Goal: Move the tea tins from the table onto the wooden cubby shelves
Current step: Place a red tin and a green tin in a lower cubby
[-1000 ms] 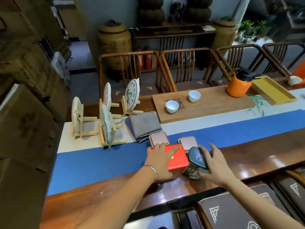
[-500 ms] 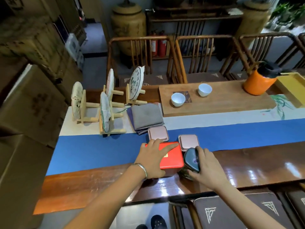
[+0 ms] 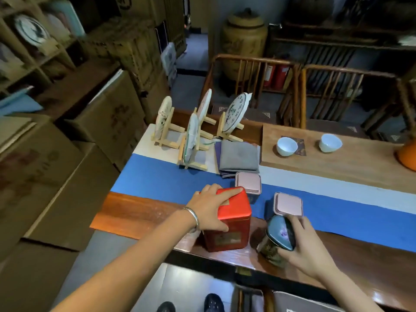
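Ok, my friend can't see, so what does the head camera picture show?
A person's left hand grips the top of a red tea tin and the right hand grips a dark teal tin at the near edge of a wooden table. Two pink-lidded tins stand just behind on a blue runner. Wooden cubby shelves stand far left.

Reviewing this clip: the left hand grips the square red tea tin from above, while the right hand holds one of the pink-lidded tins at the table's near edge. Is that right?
Not quite. The head view shows the right hand holding the dark teal-lidded tea tin, not a pink-lidded one; both pink-lidded tins stand untouched on the blue runner. The left hand does grip the square red tea tin from above.
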`<move>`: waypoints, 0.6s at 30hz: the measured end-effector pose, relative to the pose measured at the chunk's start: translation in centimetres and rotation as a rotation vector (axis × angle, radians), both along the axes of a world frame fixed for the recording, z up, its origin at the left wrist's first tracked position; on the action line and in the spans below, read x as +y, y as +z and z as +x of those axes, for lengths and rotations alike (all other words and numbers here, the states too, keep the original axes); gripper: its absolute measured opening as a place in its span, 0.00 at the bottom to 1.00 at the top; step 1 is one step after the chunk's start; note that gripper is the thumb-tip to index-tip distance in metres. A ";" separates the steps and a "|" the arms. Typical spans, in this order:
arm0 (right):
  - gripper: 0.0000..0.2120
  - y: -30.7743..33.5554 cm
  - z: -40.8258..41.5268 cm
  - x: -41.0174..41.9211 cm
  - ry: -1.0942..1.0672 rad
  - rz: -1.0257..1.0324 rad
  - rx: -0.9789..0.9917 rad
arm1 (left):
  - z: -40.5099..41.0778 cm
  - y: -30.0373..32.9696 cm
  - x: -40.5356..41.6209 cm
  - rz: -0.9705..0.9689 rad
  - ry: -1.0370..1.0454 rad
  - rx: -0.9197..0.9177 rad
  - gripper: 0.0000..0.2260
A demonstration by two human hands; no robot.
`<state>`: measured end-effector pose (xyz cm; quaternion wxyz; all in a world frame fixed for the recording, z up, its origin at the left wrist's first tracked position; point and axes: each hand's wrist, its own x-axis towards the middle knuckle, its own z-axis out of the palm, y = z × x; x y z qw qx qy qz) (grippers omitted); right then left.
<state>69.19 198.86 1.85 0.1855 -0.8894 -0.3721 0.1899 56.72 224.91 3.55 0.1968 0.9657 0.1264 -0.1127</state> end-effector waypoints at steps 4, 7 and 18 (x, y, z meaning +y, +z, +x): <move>0.41 1.3 -1.2 2.9 0.183 -0.039 0.016 | -5.2 1.7 3.7 -0.031 0.105 0.033 0.47; 0.41 2.9 -3.6 7.0 0.340 -0.029 0.032 | -10.6 3.1 6.5 0.041 0.168 0.040 0.47; 0.40 7.5 -25.0 28.6 0.924 0.072 0.012 | -42.4 7.9 13.0 0.073 0.735 -0.024 0.47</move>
